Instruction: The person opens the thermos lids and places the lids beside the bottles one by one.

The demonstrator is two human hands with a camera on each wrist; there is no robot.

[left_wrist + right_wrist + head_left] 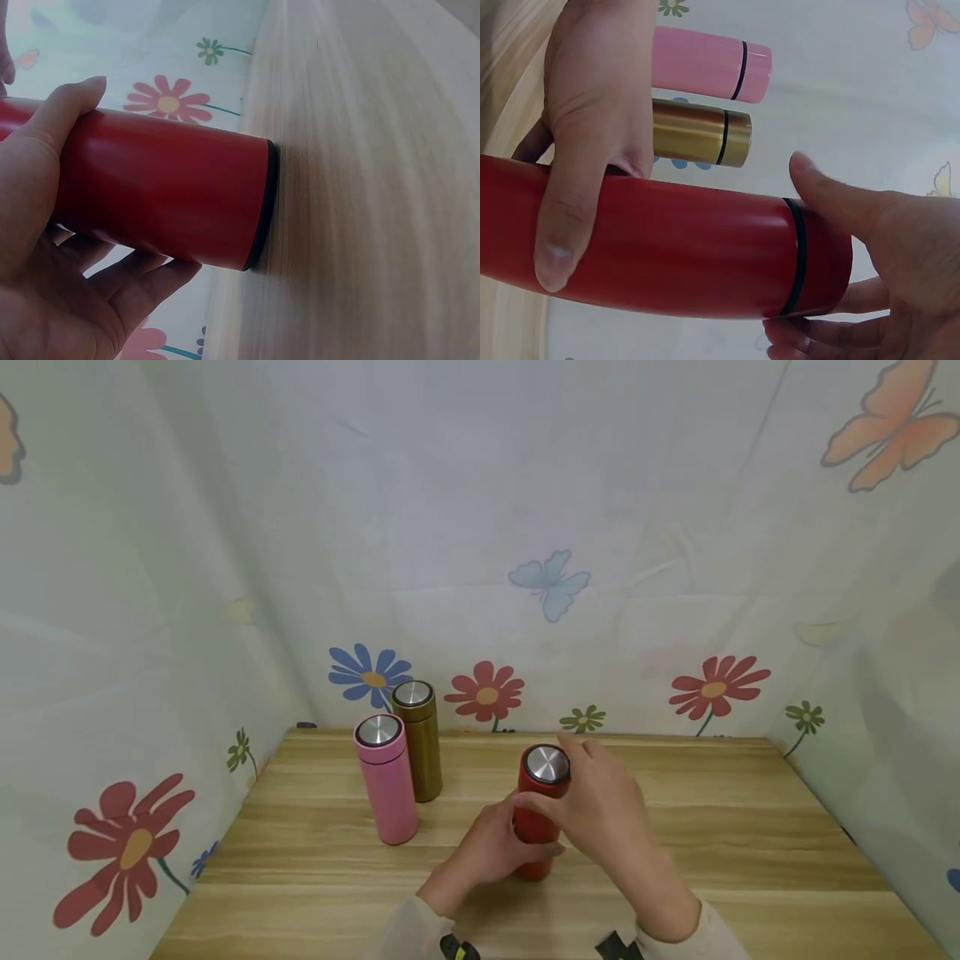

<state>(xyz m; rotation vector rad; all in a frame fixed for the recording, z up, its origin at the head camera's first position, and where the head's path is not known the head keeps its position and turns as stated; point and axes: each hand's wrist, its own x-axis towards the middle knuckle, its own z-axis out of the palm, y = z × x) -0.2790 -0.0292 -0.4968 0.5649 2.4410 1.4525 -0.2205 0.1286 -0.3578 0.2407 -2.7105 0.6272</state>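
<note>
A red thermos flask (537, 828) with a silver-topped lid (547, 764) stands upright on the wooden table, a black band marking where lid meets body. My left hand (491, 847) grips the lower body, thumb across the near side, as the left wrist view shows with the thermos's dark base rim (264, 210) at the tabletop. Around the lid, my right hand (603, 802) has its thumb on one side and fingers on the other. In the right wrist view the lid (826, 259) sits on the body between that thumb and fingers.
To the left stand a pink thermos (388, 789) and, just behind it, a gold thermos (422, 747), both upright with lids on. Hanging cloth (450, 510) printed with flowers and butterflies encloses the back and sides of the wooden table (300, 860).
</note>
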